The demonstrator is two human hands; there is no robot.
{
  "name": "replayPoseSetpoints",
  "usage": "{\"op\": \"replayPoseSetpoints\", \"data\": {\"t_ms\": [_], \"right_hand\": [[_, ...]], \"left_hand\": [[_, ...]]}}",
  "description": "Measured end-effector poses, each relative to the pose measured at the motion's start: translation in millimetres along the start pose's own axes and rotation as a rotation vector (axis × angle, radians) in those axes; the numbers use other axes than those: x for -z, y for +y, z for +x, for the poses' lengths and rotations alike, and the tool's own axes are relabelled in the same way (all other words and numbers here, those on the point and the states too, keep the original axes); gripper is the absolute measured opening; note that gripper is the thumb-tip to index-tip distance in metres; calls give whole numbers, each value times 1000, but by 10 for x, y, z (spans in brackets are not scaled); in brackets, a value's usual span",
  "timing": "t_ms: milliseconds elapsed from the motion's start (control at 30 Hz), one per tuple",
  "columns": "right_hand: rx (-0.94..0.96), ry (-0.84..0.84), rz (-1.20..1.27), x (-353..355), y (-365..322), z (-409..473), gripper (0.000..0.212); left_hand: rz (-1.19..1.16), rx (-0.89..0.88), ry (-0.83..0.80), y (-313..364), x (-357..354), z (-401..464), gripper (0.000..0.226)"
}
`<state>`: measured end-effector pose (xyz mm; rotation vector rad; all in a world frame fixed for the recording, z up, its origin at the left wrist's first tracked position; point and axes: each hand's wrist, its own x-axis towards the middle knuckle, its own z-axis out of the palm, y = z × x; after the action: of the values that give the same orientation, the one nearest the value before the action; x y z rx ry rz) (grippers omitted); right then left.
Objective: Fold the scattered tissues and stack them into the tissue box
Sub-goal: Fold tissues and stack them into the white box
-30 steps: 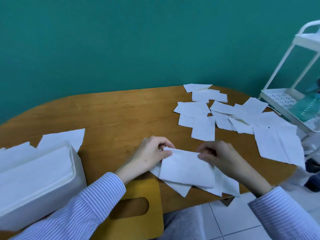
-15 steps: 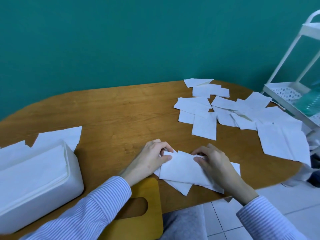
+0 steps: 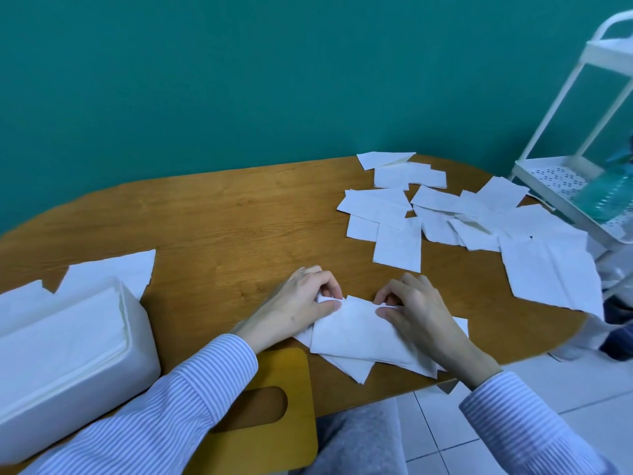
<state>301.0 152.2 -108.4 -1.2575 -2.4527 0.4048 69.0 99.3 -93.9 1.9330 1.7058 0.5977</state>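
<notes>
While the tissue (image 3: 356, 332) is lying flat at the tabletop's (image 3: 212, 217) near edge, left hand (image 3: 298, 308) and right hand (image 3: 416, 315) are pinching its top edge, fingers (image 3: 330, 305) clenched on both corners. Tissue box (image 3: 65, 358) is sitting far left, scattered tissues (image 3: 445, 214) far right.

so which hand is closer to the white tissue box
Left. The left hand lies on the table to the right of the tissue box, pinching the tissue; the right hand pinches it further right, further from the box.
</notes>
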Motion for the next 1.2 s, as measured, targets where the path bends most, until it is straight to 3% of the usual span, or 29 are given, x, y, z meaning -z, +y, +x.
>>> {"op": "replayPoseSetpoints", "data": {"t_ms": [200, 367, 567, 900, 1200], "right_hand": [[23, -4, 140, 269, -80, -28, 16], [43, 46, 412, 888, -399, 97, 21], [196, 37, 479, 1094, -950, 330, 28], [568, -170, 481, 541, -2281, 730, 18], [565, -415, 445, -288, -3171, 1056, 22]], "left_hand": [[-151, -76, 27, 147, 131, -60, 2], [-255, -178, 205, 412, 592, -210, 8], [-213, -185, 392, 451, 1208, -675, 9], [-123, 52, 572, -160, 1904, -1973, 23], [-110, 366, 683, -926, 1986, -2699, 24]]}}
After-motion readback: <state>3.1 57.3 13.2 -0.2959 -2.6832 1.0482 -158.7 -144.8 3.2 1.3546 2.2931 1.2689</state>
